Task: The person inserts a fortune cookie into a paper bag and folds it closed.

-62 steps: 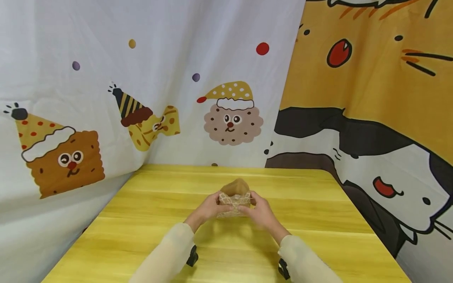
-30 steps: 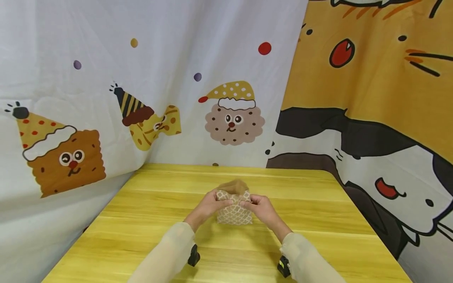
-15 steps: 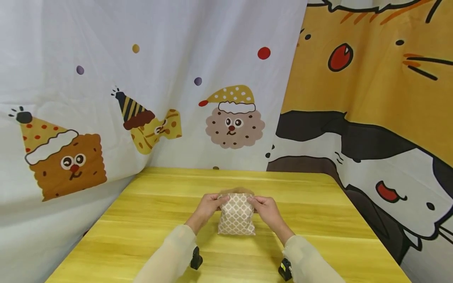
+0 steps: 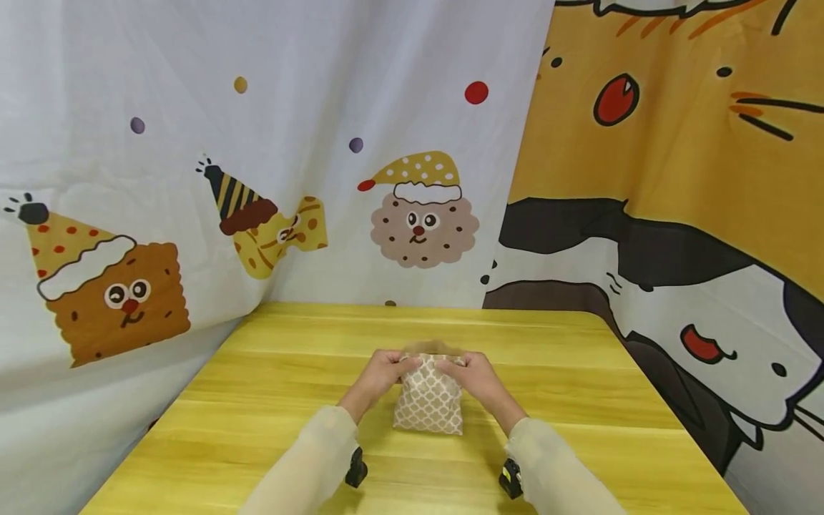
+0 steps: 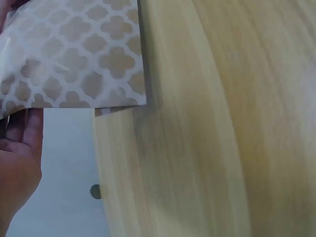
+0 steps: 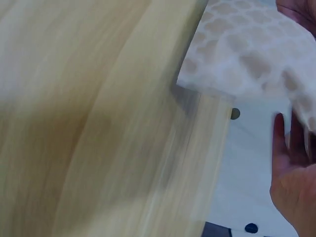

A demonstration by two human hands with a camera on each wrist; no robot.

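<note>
A small patterned bag (image 4: 429,400), beige shapes on white, is held upright over the table by both hands. At its upper left edge the left hand (image 4: 380,373) pinches it, thumb on the front face and fingers behind. The right hand (image 4: 478,377) holds the upper right side with its thumb across the front. Behind the top edge a blurred brown part shows. In the left wrist view the patterned face (image 5: 74,54) hides the left fingertips; in the right wrist view the bag (image 6: 237,54) partly covers the right hand (image 6: 296,173).
The yellow wood-grain table (image 4: 290,429) lies under the hands. Behind it hangs a white curtain (image 4: 290,71) with cartoon biscuits, and at the right an orange one (image 4: 669,157) with cartoon animals. A small black device (image 4: 356,468) sits at each wrist.
The bag has come round from a tilted pose, its patterned front now facing the head camera and reaching lower. The brown part shows less above it. Lately the right thumb has moved inward.
</note>
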